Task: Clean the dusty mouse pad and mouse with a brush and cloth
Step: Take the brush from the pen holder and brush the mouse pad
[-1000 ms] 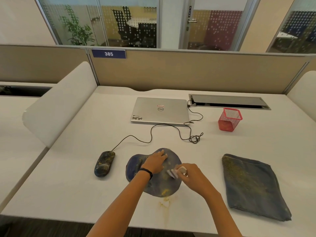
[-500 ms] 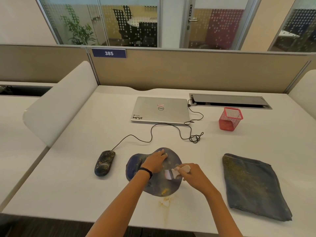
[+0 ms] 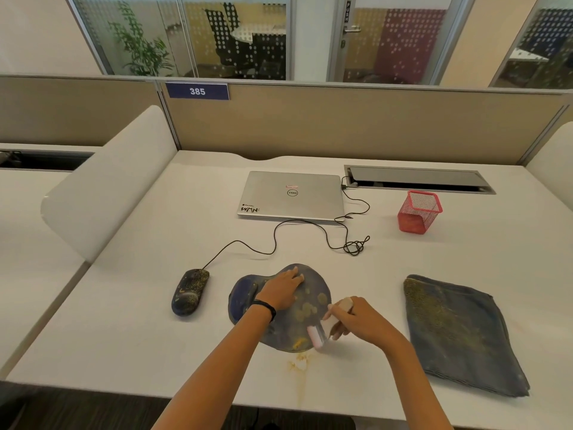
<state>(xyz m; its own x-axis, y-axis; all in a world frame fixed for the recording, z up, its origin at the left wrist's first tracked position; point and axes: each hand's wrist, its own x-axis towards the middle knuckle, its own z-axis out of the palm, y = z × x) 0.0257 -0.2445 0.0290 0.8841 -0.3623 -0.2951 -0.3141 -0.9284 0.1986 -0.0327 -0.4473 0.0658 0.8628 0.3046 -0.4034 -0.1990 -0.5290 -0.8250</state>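
Judged from the desk (image 3: pixel 155 305), the job was only partly done. The folded cloth (image 3: pixel 459 333) lay unused well to the right of both hands, the mouse pad (image 3: pixel 288 336) carried pale dust patches, and the mouse (image 3: pixel 189 291), just left of the pad, was speckled and untouched. The left hand (image 3: pixel 283 290) pressed flat, fingers straight, on the pad's far half. The right hand (image 3: pixel 356 321) gripped the brush (image 3: pixel 321 332), its head at the pad's near edge beside swept-off dust (image 3: pixel 299 361).

Dusty mouse pad (image 3: pixel 314 290), brush (image 3: pixel 318 334) on it, mouse (image 3: pixel 189 291) left, cloth (image 3: pixel 459 333) right
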